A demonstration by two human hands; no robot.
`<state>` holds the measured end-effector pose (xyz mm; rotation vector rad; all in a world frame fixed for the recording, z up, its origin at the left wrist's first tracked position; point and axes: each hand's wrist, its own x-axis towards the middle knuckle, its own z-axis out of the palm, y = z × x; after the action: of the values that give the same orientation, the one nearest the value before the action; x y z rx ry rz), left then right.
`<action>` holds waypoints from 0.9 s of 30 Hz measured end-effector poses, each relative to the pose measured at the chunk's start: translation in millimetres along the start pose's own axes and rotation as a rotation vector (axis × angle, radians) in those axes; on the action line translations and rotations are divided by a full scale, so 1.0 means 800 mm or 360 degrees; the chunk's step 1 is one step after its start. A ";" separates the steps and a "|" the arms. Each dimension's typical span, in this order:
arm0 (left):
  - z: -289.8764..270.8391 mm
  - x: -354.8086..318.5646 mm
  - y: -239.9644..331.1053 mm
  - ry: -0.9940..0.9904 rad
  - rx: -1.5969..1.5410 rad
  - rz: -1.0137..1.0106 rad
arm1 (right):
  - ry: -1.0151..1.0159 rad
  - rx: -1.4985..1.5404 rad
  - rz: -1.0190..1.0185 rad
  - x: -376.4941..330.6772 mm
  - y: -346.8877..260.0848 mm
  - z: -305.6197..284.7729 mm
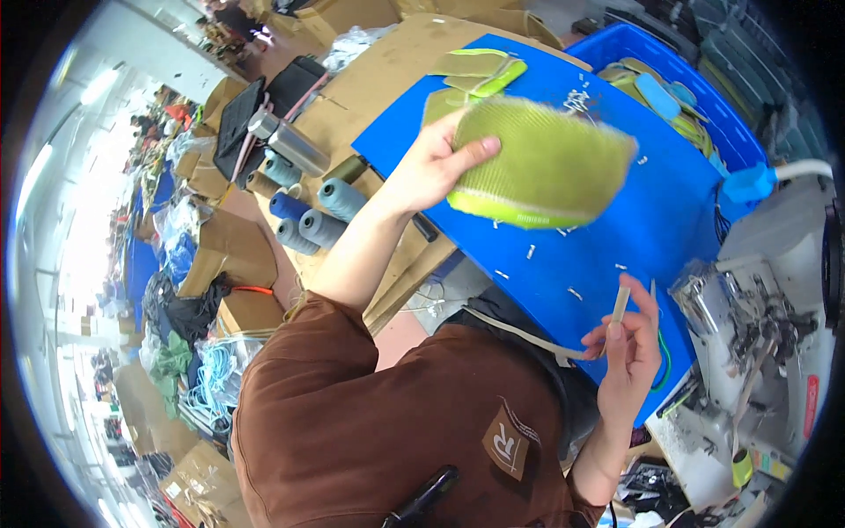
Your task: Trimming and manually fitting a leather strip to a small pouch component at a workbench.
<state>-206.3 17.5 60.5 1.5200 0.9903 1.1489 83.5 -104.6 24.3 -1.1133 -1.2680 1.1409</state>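
Note:
My left hand (437, 163) grips the near-left edge of an olive-green ribbed knit fabric piece (546, 163), thumb on top. The piece has a bright lime band along its lower edge and is held up over the blue tabletop (550, 290). Lower right, my right hand (629, 348) pinches a narrow beige strip (621, 305) between thumb and fingers; its end points upward. A length of similar beige tape runs from that hand toward my lap. Behind the held piece, more green knit pieces (480, 70) lie on the blue surface, partly covered.
At the right stands a sewing machine (739, 326). A blue crate (620, 55) with knit pieces sits at the far right. Small white scraps (576, 99) dot the tabletop. To the left are thread cones (341, 199), a steel flask (297, 148) and cardboard boxes (231, 255).

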 end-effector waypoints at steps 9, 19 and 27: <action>0.053 0.034 0.030 -0.1238 0.0197 0.0015 | -0.0101 -0.0545 -0.0039 0.009 -0.042 -0.032; 0.138 0.026 0.065 -0.0934 0.1362 0.1180 | 0.0109 -0.0721 -0.0288 -0.002 -0.045 -0.029; 0.137 0.038 0.064 -0.1128 0.1056 0.1132 | 0.0190 -0.0724 -0.0218 -0.009 -0.051 -0.034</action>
<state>-90.1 11.8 104.9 2.7008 0.3217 0.6041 111.5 -115.9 63.6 -1.3784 -1.5259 0.6871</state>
